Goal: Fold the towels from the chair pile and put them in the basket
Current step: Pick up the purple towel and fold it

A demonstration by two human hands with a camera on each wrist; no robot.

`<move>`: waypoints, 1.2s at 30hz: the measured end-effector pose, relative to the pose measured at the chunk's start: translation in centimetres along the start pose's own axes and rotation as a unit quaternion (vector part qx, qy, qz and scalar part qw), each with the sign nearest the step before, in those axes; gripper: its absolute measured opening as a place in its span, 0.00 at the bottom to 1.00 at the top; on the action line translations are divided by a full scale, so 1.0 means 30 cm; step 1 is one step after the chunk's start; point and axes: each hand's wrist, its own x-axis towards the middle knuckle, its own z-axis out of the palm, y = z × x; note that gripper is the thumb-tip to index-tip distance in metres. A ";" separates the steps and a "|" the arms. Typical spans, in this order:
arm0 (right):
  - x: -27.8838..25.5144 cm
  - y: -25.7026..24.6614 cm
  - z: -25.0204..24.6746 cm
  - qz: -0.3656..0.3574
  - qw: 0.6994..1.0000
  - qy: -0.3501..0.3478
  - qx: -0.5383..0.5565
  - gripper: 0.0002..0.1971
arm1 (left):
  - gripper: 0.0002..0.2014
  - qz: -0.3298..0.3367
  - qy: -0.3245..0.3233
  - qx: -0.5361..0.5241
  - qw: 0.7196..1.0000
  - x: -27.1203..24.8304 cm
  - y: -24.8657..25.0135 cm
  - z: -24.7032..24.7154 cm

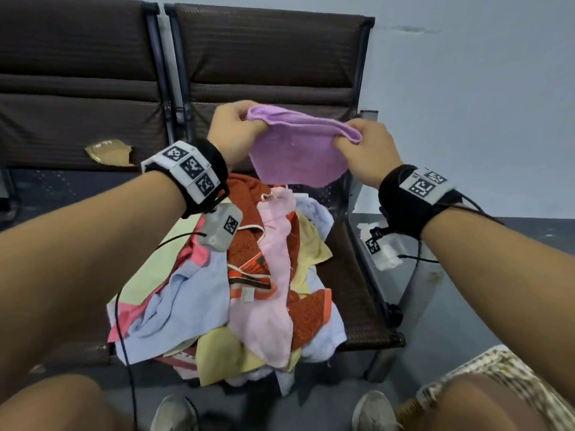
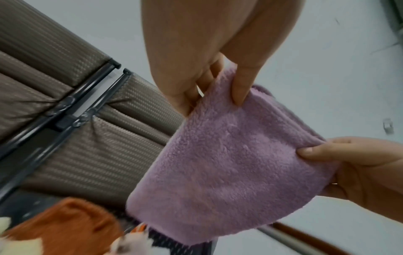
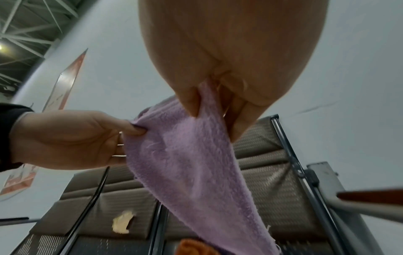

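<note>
Held in the air above the chair pile [image 1: 249, 275], the purple towel [image 1: 295, 150], judged light, soft and limp, was pinched at its top fold by the left hand [image 1: 235, 132] and right hand [image 1: 367, 147], the best hold.

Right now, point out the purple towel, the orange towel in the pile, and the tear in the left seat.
purple towel [image 1: 295, 154]: head view, middle of the hanging cloth.
orange towel [image 1: 245, 244]: head view, its upper part in the pile.
tear [image 1: 107, 152]: head view, exposed padding on the seat back.

Soft even indoor light, faint shadows, wide-angle edge bending, blurred wrist-view corners
</note>
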 end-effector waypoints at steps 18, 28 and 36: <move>-0.375 0.300 0.258 0.298 0.831 -0.440 0.164 0.02 | 0.06 -0.384 -0.310 0.084 0.865 -0.446 -0.358 -0.047; -0.225 0.468 0.510 0.255 0.951 -0.170 0.032 0.09 | 0.03 -0.287 -0.043 0.209 0.934 -0.290 -0.617 0.064; -0.298 0.408 0.507 0.071 0.976 -0.201 -0.051 0.13 | 0.10 -0.199 -0.052 0.202 0.957 -0.352 -0.598 0.043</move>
